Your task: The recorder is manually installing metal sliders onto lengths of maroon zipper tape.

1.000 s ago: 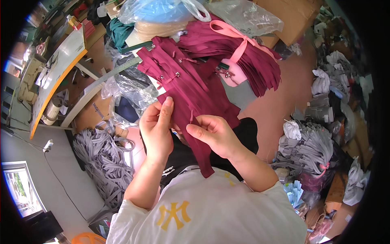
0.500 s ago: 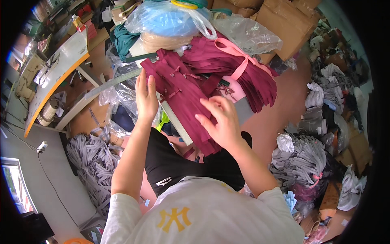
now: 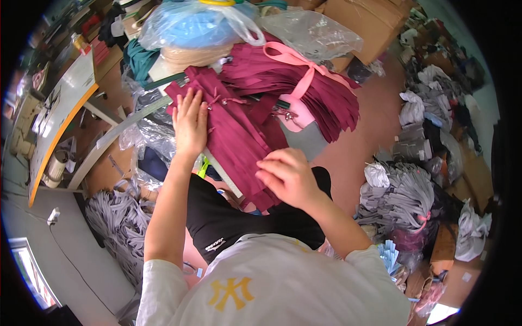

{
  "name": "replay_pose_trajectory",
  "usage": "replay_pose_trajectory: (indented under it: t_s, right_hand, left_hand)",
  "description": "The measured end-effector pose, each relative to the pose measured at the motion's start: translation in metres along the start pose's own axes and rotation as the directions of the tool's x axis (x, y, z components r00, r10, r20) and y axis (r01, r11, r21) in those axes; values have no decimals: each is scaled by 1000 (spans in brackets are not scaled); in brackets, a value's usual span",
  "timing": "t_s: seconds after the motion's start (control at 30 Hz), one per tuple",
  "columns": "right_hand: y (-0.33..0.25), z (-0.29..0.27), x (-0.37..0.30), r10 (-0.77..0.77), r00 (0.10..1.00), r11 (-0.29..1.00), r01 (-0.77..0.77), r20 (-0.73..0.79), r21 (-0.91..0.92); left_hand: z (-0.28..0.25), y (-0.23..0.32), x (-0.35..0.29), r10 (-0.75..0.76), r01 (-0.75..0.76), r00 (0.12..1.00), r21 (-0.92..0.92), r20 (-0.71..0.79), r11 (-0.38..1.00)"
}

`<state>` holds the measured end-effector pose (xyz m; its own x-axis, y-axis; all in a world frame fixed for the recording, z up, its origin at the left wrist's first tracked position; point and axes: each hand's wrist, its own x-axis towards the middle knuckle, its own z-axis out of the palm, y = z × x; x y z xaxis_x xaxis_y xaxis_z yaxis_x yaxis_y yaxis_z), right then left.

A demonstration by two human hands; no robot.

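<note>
Flat, matte maroon zippers (image 3: 234,141) with small metal pulls lie stacked over a smooth grey board (image 3: 307,140), beside a fanned bundle (image 3: 331,103) tied with pink ribbon (image 3: 305,81). The left hand (image 3: 190,122) rests flat on their far left edge, where half a second earlier it stood edgewise; the right hand (image 3: 288,176), apart from it, curls by the near right edge, its grip unclear.

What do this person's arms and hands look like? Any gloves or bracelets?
The left hand and right hand are bare: no gloves, and I see no rings, watch or bracelets. Short, pale whitish sleeves leave both forearms uncovered.
</note>
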<state>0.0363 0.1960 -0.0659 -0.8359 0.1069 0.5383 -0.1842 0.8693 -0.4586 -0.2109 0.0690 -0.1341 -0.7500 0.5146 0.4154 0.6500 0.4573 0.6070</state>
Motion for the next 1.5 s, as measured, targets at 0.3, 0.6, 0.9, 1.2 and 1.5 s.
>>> replay_pose_trajectory:
  t_s: [0.3, 0.6, 0.9, 1.2, 1.5]
  right_hand:
    - [86, -28, 42, 62, 995, 966, -80, -79, -244]
    - [135, -56, 88, 120, 960, 830, -236, -251, -505]
    - [134, -54, 101, 40, 972, 857, -153, -232, -492]
    - [150, -58, 144, 79, 836, 996, -87, -543, 11]
    - [138, -83, 180, 517, 808, 763, -285, -283, 580]
  left_hand:
    - [-36, 23, -68, -64, -13, 962, -277, -267, 961]
    - [-63, 32, -166, -299, 223, 946, -426, -121, 877]
    - [-67, 41, -178, -230, 173, 967, -374, -112, 911]
    - [-72, 72, -164, -194, 118, 973, -457, -123, 882]
    - [-82, 86, -153, -151, 87, 986, -532, -78, 842]
